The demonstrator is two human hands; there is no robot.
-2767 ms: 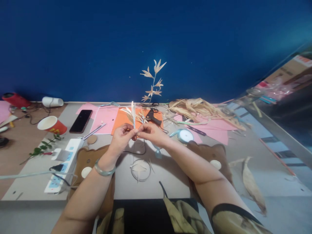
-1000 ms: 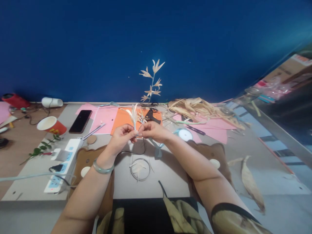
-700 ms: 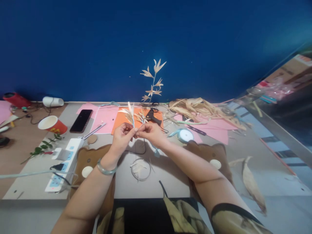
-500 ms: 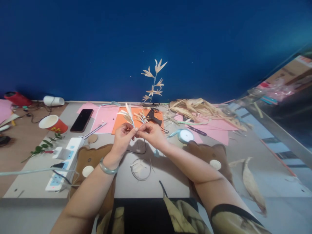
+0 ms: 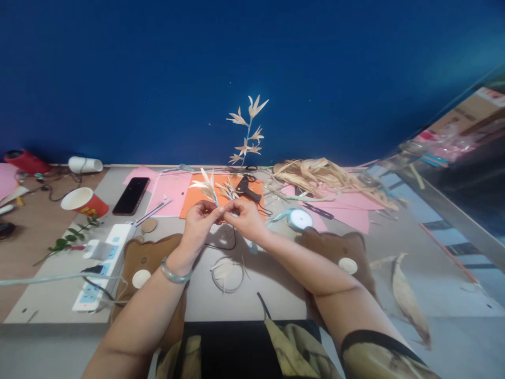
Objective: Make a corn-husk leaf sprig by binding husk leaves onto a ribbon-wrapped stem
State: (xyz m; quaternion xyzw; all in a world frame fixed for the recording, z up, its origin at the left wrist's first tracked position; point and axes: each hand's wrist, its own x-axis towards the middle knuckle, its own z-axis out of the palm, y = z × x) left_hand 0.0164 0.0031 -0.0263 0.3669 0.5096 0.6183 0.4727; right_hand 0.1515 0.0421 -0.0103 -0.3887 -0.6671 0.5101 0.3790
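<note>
My left hand [image 5: 201,223] is closed in a pinch on the stem of a pale dried-husk flower [image 5: 205,185], whose petals point up and away. Fingertip to fingertip with it, my right hand [image 5: 246,218] pinches the same spot; the stem between them is mostly covered. A second husk flower cluster [image 5: 226,188] shows just past my fingers; whether it is held or lies behind I cannot tell. A light blue strip [image 5: 253,247] hangs below my right wrist. To the right lies a roll of light blue tape [image 5: 300,219].
A black glue gun [image 5: 248,189] lies on orange paper [image 5: 189,202]. Dried husks [image 5: 319,176] are heaped behind. A phone [image 5: 131,196], paper cup [image 5: 84,202] and power strip [image 5: 98,295] stand left. Brown bear-shaped pads [image 5: 158,252] lie under my forearms; a wire ring [image 5: 228,290] lies between.
The view has shifted slightly. The flower at my left hand has turned a little, its petals looking more spread. Both hands keep their pinch in nearly the same place.
</note>
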